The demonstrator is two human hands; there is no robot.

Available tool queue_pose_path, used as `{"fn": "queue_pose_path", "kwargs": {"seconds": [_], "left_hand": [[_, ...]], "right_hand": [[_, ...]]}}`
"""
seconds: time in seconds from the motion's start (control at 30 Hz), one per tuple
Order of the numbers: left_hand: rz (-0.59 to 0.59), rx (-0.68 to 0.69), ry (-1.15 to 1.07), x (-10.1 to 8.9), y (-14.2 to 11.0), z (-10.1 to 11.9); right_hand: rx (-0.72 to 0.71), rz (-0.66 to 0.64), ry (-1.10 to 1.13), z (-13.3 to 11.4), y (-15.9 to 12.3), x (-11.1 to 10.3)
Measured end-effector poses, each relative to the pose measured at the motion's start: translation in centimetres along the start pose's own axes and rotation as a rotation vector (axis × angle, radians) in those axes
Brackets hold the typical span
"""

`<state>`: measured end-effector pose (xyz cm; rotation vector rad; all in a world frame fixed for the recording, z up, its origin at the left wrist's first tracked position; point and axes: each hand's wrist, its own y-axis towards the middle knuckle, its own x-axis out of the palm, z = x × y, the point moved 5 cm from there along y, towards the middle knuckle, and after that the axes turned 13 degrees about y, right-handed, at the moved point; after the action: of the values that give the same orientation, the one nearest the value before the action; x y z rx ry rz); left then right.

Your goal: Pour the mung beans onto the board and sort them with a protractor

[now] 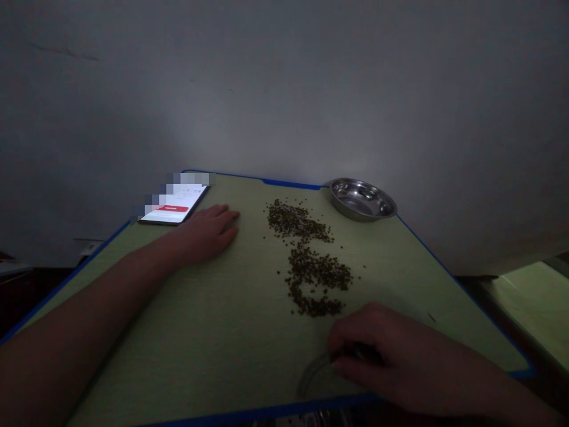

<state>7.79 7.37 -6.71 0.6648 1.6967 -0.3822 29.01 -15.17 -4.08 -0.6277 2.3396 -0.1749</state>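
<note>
Text: phone (174,204) screen | marks blurred, partly pixelated | legible: none (red bar's (173,209) pale lettering included)

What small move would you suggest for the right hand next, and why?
I would perhaps ease the right hand forward to the nearest grains: its curled fingers sit just short of them, at a clear round rim, while the left hand lies spread on the table.

Place: is looking like a home
Tabletop (213,320): is standing against the wall (267,89)
Wall: is showing dark marks
Metal bowl (355,209): is sitting at the far right corner
Phone (174,204): is glowing near the far left corner
</note>
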Motion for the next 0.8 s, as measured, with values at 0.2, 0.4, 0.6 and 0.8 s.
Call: {"fn": "queue_pose_path", "kwargs": {"seconds": [0.2, 0.4, 0.6, 0.8], "left_hand": [[-0.008, 0.013, 0.012, -0.2, -0.1, 0.2], [-0.013, 0.009, 0.000, -0.3, -0.1, 0.3], [-0.007, 0.006, 0.000, -0.1, -0.1, 0.0], [-0.005, 0.003, 0.035, 0.1, 0.0, -0.1]], "right_hand": [[-0.004, 0.225, 0.014, 1.9, -1.3, -4.0], [0.047, 0.280, 0.052, 4.6, -2.0, -6.4], [0.071, 0.199, 0.017, 5.0, -1.0, -5.6], [0.029, 0.258, 0.019, 4.7, -0.1, -5.9]]}}
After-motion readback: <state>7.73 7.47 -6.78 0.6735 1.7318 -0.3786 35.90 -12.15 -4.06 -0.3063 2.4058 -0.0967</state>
